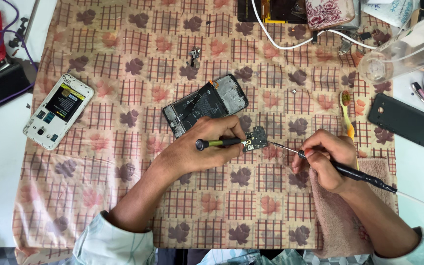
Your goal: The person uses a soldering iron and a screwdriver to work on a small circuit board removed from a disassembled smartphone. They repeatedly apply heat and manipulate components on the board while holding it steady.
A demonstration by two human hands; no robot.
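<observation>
— Between both hands, on the patterned cloth (123,98): small circuit board (256,139), just below the opened phone (205,104). Left hand (199,149) clenched around a green-handled tool (219,143), tip pinning the board.

— Right hand (322,159) pinching a black-wrapped soldering iron (354,172), thin tip touching the board's right edge?

— Looks so. Best to press down firmly, keep the tip steady, brace the wrist on the pink towel (342,216).

— And mind the trailing cord.

Small dark circuit board (256,138) with gold contacts: flat on the patterned cloth. Green-shafted, black-capped tool (218,143) and thin-tipped black soldering iron (339,169) both touch it.
</observation>
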